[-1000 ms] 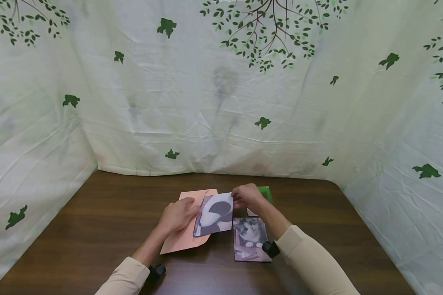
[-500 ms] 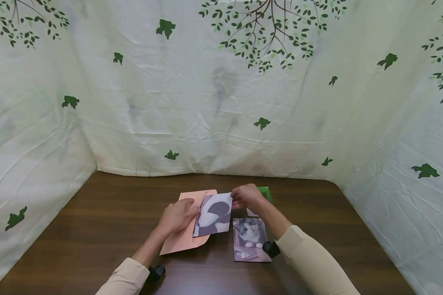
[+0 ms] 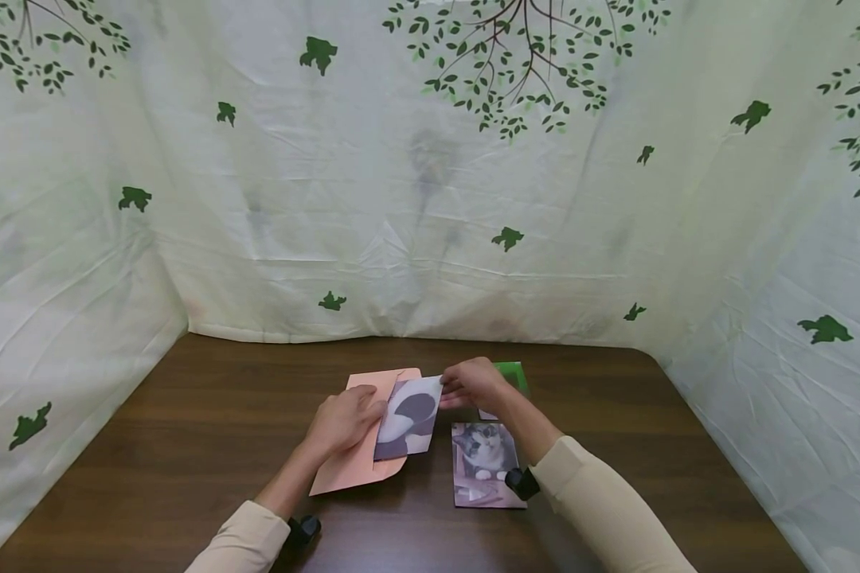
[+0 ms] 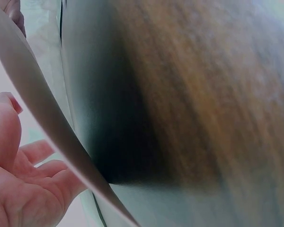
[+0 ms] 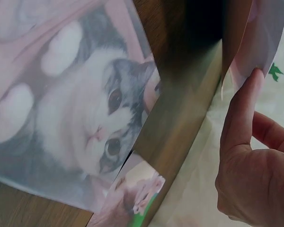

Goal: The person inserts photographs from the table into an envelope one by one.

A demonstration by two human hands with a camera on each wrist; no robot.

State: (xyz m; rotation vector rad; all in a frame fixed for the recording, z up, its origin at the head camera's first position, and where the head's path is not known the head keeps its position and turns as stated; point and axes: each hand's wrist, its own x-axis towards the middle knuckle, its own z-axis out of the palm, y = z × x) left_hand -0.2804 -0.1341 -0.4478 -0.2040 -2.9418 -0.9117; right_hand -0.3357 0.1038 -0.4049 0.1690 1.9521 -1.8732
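My left hand (image 3: pixel 345 418) grips a peach-coloured paper envelope (image 3: pixel 349 476), held at a slant over the table. In the left wrist view the thumb and fingers of the left hand (image 4: pixel 31 189) lie beside the envelope's pale edge (image 4: pixel 52 113). A photo print (image 3: pixel 410 415) with grey and white shapes lies partly inside the envelope, its right part sticking out. My right hand (image 3: pixel 476 383) pinches the print's upper right corner. The right wrist view shows the finger of the right hand (image 5: pixel 255 175) against the paper.
A cat photo print (image 3: pixel 482 458) lies on the brown wooden table (image 3: pixel 595 446) under the right forearm. Behind it lies a green-edged picture card (image 3: pixel 514 376), partly hidden by the right wrist. A white leaf-patterned cloth (image 3: pixel 373 199) stands around the table's back and sides.
My right hand has moved slightly left with the photo print, and less of the print shows outside the envelope. The left hand and envelope stay nearly still.
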